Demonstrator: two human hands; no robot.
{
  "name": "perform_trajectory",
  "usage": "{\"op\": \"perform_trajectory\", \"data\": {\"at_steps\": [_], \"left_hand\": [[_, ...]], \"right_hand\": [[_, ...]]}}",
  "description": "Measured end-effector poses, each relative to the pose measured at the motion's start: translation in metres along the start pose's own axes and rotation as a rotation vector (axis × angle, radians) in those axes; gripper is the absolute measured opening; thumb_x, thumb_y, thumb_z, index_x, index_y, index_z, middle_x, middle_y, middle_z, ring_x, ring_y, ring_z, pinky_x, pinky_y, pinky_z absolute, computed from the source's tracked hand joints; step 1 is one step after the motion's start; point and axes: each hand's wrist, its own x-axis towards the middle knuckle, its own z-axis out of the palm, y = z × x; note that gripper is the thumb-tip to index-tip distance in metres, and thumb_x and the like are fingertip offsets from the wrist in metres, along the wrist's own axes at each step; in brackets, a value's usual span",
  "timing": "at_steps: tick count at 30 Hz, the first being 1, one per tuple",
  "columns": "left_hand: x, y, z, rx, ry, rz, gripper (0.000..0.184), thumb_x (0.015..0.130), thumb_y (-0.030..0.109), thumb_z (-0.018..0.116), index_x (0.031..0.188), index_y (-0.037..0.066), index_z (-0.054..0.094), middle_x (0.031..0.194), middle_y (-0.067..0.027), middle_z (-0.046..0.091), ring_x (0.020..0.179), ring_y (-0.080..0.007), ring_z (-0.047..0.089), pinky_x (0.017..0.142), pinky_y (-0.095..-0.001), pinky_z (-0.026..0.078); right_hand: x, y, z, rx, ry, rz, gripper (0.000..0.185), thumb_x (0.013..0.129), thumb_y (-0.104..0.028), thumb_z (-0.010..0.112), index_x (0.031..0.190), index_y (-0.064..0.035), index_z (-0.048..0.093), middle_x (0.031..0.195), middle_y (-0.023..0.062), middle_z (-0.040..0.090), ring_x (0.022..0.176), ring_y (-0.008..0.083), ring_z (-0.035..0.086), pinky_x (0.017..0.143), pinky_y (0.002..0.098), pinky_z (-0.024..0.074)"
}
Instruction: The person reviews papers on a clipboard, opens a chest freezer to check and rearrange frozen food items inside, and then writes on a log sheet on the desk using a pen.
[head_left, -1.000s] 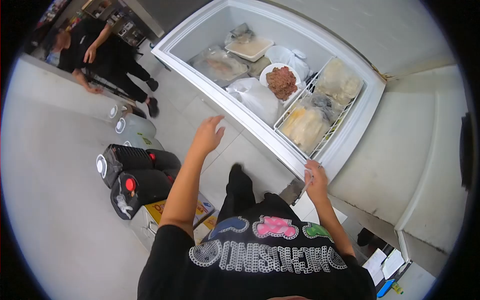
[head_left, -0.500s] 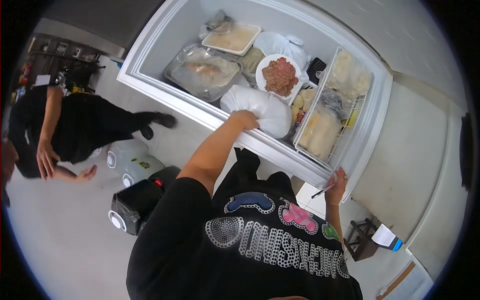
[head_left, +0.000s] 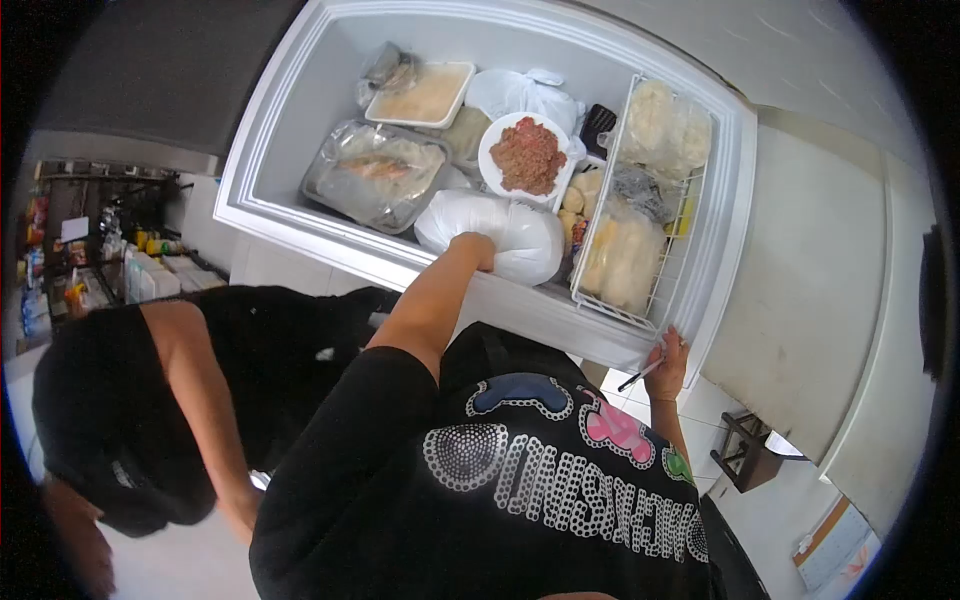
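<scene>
My left hand (head_left: pixel 476 250) is closed on a bulging white plastic bag (head_left: pixel 525 240) at the near wall inside an open chest freezer (head_left: pixel 330 238). Its fingers are partly sunk in the bag's folds. At the freezer's near right corner, my right hand (head_left: pixel 667 366) holds a pen (head_left: pixel 640 375) against the rim. Behind the bag sits a white plate (head_left: pixel 487 165) of minced meat (head_left: pixel 528 157). Left of it lies a clear-wrapped tray (head_left: pixel 375 175), with a white tray of pale food (head_left: pixel 425 95) farther back.
A wire basket (head_left: pixel 655 255) with bagged pale food hangs at the freezer's right side. Another white bag (head_left: pixel 525 97) lies at the back. A co-worker in black (head_left: pixel 130 400) bends close on my left. A dark stool (head_left: pixel 745 455) stands at the right.
My left hand has pressed further into the white bag's folds. The co-worker has come much nearer on the left and bent down. My view has shifted slightly; the right hand still holds the pen.
</scene>
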Motion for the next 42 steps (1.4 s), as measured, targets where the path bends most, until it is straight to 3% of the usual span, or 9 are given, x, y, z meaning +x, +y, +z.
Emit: {"op": "perform_trajectory", "data": {"at_steps": [9, 14, 16, 18, 19, 25, 31, 34, 42], "left_hand": [[0.011, 0.004, 0.017, -0.035, 0.088, -0.134, 0.046, 0.065, 0.033, 0.070, 0.104, 0.009, 0.065, 0.106, -0.0134, 0.064, 0.101, -0.0294, 0.061, 0.085, -0.0407, 0.049], [0.029, -0.008, 0.029, -0.054, -0.012, 0.000, 0.045, 0.074, 0.037, 0.064, 0.108, 0.007, 0.063, 0.114, -0.0149, 0.061, 0.103, -0.0315, 0.058, 0.087, -0.0430, 0.047], [0.007, -0.020, 0.026, -0.190, 0.017, 0.141, 0.059, 0.073, 0.044, 0.064, 0.119, 0.007, 0.055, 0.120, -0.0186, 0.056, 0.110, -0.0341, 0.053, 0.094, -0.0439, 0.041], [0.056, -0.064, 0.066, -0.149, -0.031, 0.267, 0.078, 0.081, 0.047, 0.057, 0.142, 0.011, 0.025, 0.144, -0.0194, 0.029, 0.133, -0.0346, 0.027, 0.109, -0.0447, 0.022], [0.020, -0.042, 0.040, -0.143, 0.147, 0.348, 0.067, 0.080, 0.046, 0.056, 0.133, 0.008, 0.043, 0.133, -0.0199, 0.045, 0.124, -0.0333, 0.041, 0.104, -0.0416, 0.030], [-0.008, -0.025, -0.001, 0.143, -0.052, 0.215, 0.047, 0.080, 0.047, 0.052, 0.099, 0.006, 0.066, 0.099, -0.0163, 0.065, 0.092, -0.0334, 0.060, 0.083, -0.0438, 0.046], [0.018, -0.045, 0.031, -0.135, -0.055, 0.245, 0.041, 0.077, 0.038, 0.054, 0.096, 0.005, 0.068, 0.103, -0.0161, 0.064, 0.097, -0.0324, 0.060, 0.085, -0.0423, 0.046], [-0.009, -0.026, 0.006, -0.200, -0.040, 0.098, 0.039, 0.073, 0.036, 0.060, 0.094, 0.004, 0.069, 0.103, -0.0156, 0.065, 0.097, -0.0307, 0.061, 0.084, -0.0413, 0.047], [0.004, -0.006, -0.006, 0.101, 0.088, 0.130, 0.021, 0.075, 0.018, 0.063, 0.089, 0.004, 0.070, 0.098, -0.0164, 0.066, 0.095, -0.0298, 0.063, 0.079, -0.0403, 0.052]], "right_hand": [[0.002, -0.001, -0.003, -0.070, 0.043, -0.102, 0.025, 0.078, -0.003, 0.055, 0.103, -0.0006, 0.051, 0.116, 0.0222, 0.055, 0.101, 0.0393, 0.053, 0.087, 0.0459, 0.0428], [-0.001, 0.010, 0.003, 0.126, -0.024, -0.008, 0.039, 0.076, -0.008, 0.057, 0.114, -0.0003, 0.053, 0.118, 0.0216, 0.054, 0.113, 0.0404, 0.047, 0.099, 0.0472, 0.0351], [-0.011, 0.032, 0.021, 0.116, -0.076, 0.040, 0.046, 0.078, -0.012, 0.057, 0.121, 0.0008, 0.048, 0.121, 0.0215, 0.052, 0.117, 0.0407, 0.045, 0.105, 0.0459, 0.0297], [-0.013, 0.034, 0.028, 0.125, 0.063, 0.018, 0.045, 0.079, -0.014, 0.058, 0.121, -0.0004, 0.049, 0.120, 0.0207, 0.053, 0.114, 0.0381, 0.048, 0.103, 0.0448, 0.0323], [-0.007, 0.016, 0.012, 0.161, 0.030, 0.161, 0.044, 0.078, -0.015, 0.058, 0.119, -0.0017, 0.050, 0.115, 0.0209, 0.055, 0.111, 0.0373, 0.050, 0.100, 0.0438, 0.0357], [-0.005, 0.019, 0.019, 0.102, 0.172, 0.095, 0.032, 0.078, -0.008, 0.059, 0.108, -0.0003, 0.055, 0.110, 0.0181, 0.058, 0.102, 0.0362, 0.054, 0.091, 0.0415, 0.0425], [0.001, 0.013, 0.009, 0.029, 0.089, 0.010, 0.032, 0.081, -0.009, 0.057, 0.111, 0.0024, 0.055, 0.111, 0.0232, 0.057, 0.106, 0.0379, 0.052, 0.093, 0.0435, 0.0401], [0.012, 0.002, 0.012, 0.096, 0.020, 0.171, 0.033, 0.080, -0.006, 0.057, 0.112, 0.0031, 0.054, 0.110, 0.0226, 0.057, 0.105, 0.0379, 0.052, 0.092, 0.0436, 0.0403], [0.011, 0.002, 0.007, -0.115, 0.034, 0.094, 0.043, 0.078, -0.002, 0.054, 0.120, -0.0029, 0.050, 0.103, 0.0186, 0.058, 0.094, 0.0372, 0.053, 0.083, 0.0430, 0.0433]]}}
